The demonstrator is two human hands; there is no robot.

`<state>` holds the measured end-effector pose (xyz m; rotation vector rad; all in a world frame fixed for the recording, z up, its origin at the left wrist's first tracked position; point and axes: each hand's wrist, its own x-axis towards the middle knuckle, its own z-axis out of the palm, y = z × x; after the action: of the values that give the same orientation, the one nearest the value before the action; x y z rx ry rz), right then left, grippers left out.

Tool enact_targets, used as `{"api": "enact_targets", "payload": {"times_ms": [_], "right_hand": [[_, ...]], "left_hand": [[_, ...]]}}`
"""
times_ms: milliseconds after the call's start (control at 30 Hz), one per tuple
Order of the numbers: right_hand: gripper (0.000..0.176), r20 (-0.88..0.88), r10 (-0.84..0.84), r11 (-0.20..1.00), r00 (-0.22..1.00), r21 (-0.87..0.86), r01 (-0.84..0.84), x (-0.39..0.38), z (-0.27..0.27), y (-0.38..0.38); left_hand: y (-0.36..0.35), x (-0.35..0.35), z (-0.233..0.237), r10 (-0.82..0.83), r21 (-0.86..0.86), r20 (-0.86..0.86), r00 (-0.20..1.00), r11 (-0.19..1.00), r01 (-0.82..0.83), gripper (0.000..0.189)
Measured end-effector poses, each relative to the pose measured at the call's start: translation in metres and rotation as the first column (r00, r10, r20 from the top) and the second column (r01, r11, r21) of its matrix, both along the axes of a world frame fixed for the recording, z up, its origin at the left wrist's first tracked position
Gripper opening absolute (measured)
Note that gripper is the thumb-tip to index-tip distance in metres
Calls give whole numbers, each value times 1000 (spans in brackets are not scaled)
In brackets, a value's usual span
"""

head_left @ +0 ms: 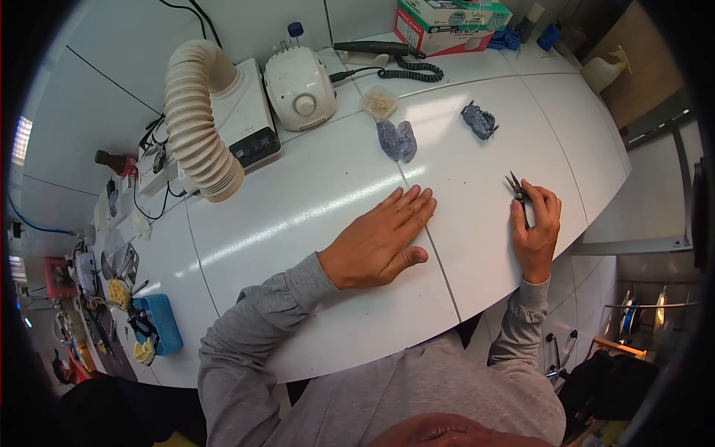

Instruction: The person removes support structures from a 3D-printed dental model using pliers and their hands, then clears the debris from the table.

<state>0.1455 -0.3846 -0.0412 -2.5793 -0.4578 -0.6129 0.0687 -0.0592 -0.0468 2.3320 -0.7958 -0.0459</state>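
My left hand [380,240] lies flat on the white table [328,328], palm down, with its fingers stretched out and holding nothing. In my right hand [540,231], near the table's right edge, is a pair of small dark pliers [519,195], with the jaws apart and pointing away from me. Beyond the pliers sits a dark grey-blue, dental-model-like piece [479,121]. Farther left, two grey-blue flat pieces [396,141] lie side by side, touching a small clear tray [380,103] of tiny pale bits. Part of the pliers' handles is hidden by my fingers.
A ribbed hose [197,119] arches over the back left, beside a white control unit [300,88]. A black handpiece [376,48] with a coiled cord lies behind. Boxes [450,26] stand at the back right. A blue basket [158,325] sits at the left end.
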Motion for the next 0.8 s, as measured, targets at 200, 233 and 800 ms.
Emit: {"api": "enact_targets", "payload": {"times_ms": [200,233,800], "right_hand": [[38,-8,21,1000,1000,3,-21,1,0,0],[36,52,24,999,998,32,-26,1,5,5],[79,-441,293,930,848,-75,-360,-83,12,98]], "left_hand": [[2,3,13,3,-185,166,986,982,28,60],[11,4,20,93,-259,202,975,965,-38,49],[37,-8,15,168,-667,-268,949,678,-308,67]]}}
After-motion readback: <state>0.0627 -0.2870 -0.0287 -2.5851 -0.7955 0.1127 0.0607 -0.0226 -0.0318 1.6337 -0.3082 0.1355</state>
